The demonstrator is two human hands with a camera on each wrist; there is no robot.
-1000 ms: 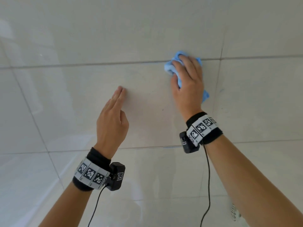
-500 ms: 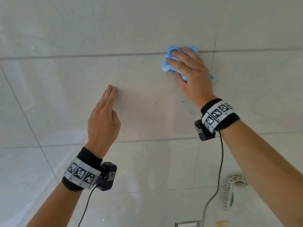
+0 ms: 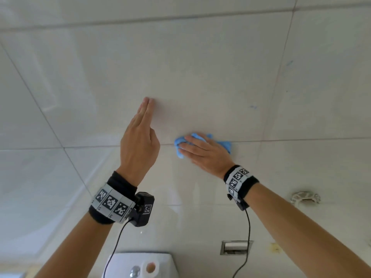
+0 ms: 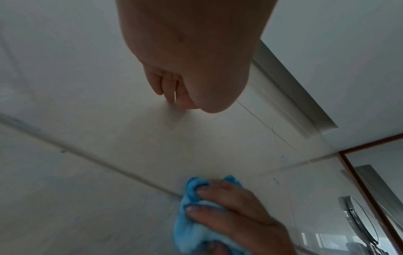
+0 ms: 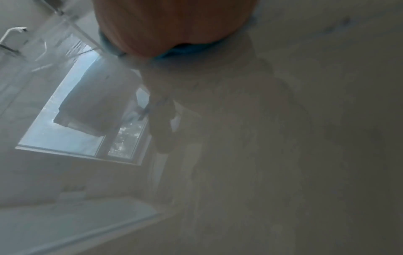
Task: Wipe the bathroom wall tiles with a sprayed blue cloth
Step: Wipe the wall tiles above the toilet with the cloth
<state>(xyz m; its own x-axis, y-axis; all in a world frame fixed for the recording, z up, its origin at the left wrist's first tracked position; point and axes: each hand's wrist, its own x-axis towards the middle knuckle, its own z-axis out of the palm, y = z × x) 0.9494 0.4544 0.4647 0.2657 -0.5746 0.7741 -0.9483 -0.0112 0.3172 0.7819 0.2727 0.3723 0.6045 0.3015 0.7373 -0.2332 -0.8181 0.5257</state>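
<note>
My right hand (image 3: 187, 146) presses a bunched blue cloth (image 3: 225, 146) onto the pale wall tiles (image 3: 200, 67), right on a horizontal grout line. Its fingers point left and bend over the wad, as the left wrist view shows around the right hand (image 4: 218, 201) and cloth (image 4: 187, 224). The right wrist view shows only the heel of the palm with a blue cloth edge (image 5: 174, 51) under it. My left hand (image 3: 144, 117) stands edge-on just left of the cloth, fingers straight and together, with its fingertips (image 4: 172, 98) touching the tile. It holds nothing.
Below the hands a white toilet cistern (image 3: 124, 263) carries a paper roll (image 3: 150, 267). A recessed metal holder (image 3: 235, 246) and a coiled hose fitting (image 3: 305, 199) are on the wall at lower right. A round mirror (image 4: 359, 224) hangs further right. Small blue marks (image 3: 253, 106) dot the tile.
My right hand has swept the cloth down and leftward from the upper grout line to the lower one, ending close to the left hand. The left hand stays on the tile.
</note>
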